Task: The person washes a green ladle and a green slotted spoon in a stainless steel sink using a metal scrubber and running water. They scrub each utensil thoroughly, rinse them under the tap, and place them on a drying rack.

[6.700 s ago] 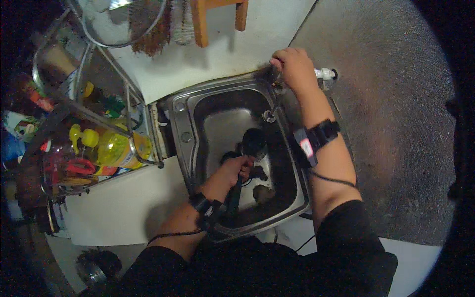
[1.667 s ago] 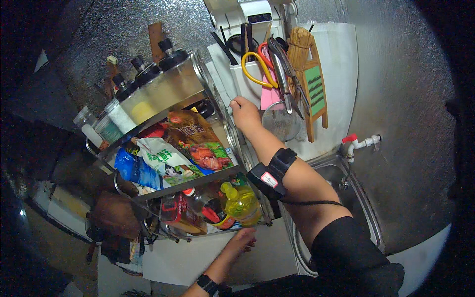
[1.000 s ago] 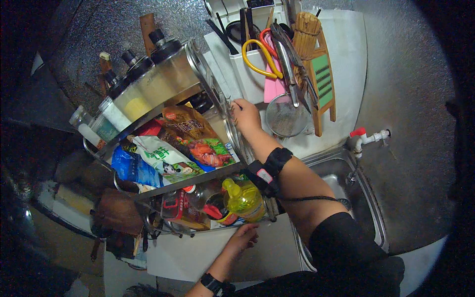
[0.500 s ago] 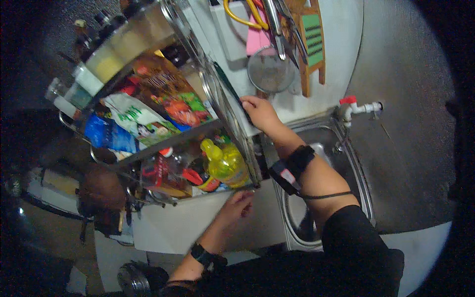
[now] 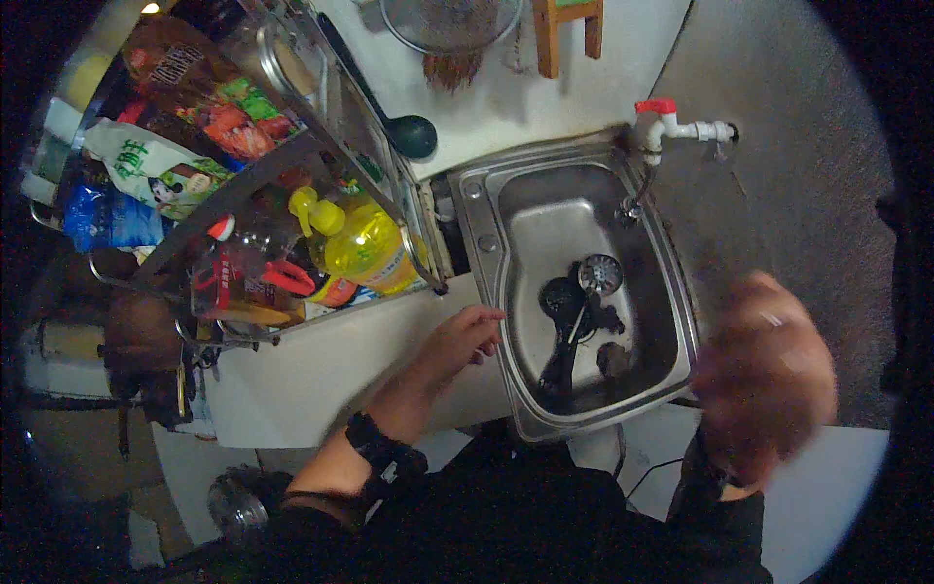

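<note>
My left hand (image 5: 465, 343) hovers at the left rim of the steel sink (image 5: 494, 336), fingers loosely bent and apart with nothing visible in them. Motion smears my right hand (image 5: 769, 375) at the right of the sink, hiding its fingers and anything they may hold. In the basin lie a perforated metal skimmer (image 5: 600, 275) and a black utensil (image 5: 558, 360) with a dark handle. Small dark scraps (image 5: 613, 360) lie beside them. A dark green ladle (image 5: 413, 136) leans by the rack, its bowl down against the white surface.
At left stands a metal rack (image 5: 282, 161) with food bags, a yellow liquid bottle (image 5: 375, 248) and a red-capped bottle (image 5: 229, 277). Behind the sink is a white tap (image 5: 666, 129) with a red handle. A round strainer (image 5: 452, 24) hangs at the far side.
My right hand has gone from beside the rack, near the dark green handle, to the sink's right side. My view has shifted, showing the basin fully; my left hand is now by its rim.
</note>
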A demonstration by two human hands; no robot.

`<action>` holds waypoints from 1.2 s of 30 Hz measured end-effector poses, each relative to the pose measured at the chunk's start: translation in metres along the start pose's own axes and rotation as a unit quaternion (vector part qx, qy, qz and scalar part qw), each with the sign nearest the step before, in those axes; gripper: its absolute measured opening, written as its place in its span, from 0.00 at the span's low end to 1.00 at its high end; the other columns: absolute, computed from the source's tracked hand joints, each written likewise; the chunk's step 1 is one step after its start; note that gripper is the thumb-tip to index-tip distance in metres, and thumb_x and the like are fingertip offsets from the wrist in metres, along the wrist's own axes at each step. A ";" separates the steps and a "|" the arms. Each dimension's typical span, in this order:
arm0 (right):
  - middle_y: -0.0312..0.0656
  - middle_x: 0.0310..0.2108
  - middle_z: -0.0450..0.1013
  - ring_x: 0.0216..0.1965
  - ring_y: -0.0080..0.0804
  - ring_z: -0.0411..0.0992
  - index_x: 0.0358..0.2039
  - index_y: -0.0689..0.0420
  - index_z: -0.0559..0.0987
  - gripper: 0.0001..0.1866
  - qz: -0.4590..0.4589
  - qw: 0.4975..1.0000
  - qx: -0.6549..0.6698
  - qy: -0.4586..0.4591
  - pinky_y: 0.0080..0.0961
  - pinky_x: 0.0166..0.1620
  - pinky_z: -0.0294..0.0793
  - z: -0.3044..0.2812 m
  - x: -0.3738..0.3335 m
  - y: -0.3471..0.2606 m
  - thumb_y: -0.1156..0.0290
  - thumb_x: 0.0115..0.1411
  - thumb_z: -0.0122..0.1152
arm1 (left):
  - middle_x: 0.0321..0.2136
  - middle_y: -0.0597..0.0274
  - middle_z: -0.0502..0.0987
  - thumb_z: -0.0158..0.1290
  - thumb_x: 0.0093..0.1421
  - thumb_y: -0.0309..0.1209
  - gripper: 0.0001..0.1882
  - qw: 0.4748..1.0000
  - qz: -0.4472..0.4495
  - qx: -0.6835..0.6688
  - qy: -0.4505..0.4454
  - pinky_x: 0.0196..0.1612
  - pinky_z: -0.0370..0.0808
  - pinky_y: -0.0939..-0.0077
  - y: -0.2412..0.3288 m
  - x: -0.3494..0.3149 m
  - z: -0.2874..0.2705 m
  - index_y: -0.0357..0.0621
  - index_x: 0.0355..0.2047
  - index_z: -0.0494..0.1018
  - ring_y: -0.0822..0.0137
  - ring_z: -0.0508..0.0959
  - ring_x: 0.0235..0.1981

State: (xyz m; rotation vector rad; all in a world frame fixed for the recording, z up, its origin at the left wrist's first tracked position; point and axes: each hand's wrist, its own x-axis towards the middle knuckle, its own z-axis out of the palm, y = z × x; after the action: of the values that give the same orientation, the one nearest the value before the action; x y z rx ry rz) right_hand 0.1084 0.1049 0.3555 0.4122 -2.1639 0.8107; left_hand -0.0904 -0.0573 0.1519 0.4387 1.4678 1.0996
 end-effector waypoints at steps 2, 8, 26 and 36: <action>0.36 0.23 0.68 0.27 0.29 0.65 0.19 0.54 0.72 0.17 -0.053 0.998 -0.025 0.008 0.27 0.29 0.61 -0.007 -0.003 -0.012 0.53 0.52 0.49 | 0.25 0.69 0.68 0.42 0.58 0.36 0.14 1.000 0.003 0.017 -0.011 0.28 0.64 0.85 0.003 0.006 0.005 0.45 0.42 0.66 0.78 0.67 0.26; 0.38 0.23 0.68 0.27 0.29 0.66 0.20 0.55 0.73 0.17 -0.064 0.996 -0.048 0.033 0.26 0.29 0.63 -0.021 -0.021 -0.018 0.54 0.53 0.48 | 0.25 0.69 0.68 0.41 0.58 0.35 0.14 0.999 -0.017 0.040 -0.021 0.26 0.64 0.84 0.009 0.025 0.025 0.45 0.43 0.65 0.78 0.67 0.25; 0.42 0.24 0.71 0.27 0.29 0.69 0.26 0.59 0.75 0.17 0.061 0.992 -0.065 0.094 0.23 0.30 0.67 -0.044 -0.047 0.016 0.58 0.55 0.47 | 0.26 0.69 0.67 0.43 0.57 0.34 0.12 1.000 -0.016 -0.018 -0.016 0.27 0.65 0.83 0.006 0.073 0.039 0.48 0.41 0.66 0.78 0.66 0.25; 0.48 0.36 0.70 0.39 0.44 0.68 0.45 0.53 0.69 0.19 0.689 0.715 -0.040 -0.106 0.33 0.44 0.66 0.155 -0.287 0.245 0.65 0.51 0.52 | 0.24 0.68 0.69 0.46 0.54 0.31 0.09 0.933 -0.086 -0.331 0.116 0.26 0.63 0.78 -0.047 0.118 0.025 0.48 0.37 0.68 0.73 0.67 0.24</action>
State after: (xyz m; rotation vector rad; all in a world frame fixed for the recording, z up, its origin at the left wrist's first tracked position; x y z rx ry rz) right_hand 0.0808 0.1925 -0.0419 -1.4441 -2.4733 1.4164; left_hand -0.0803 0.0227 0.0503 -0.2982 1.2058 1.4498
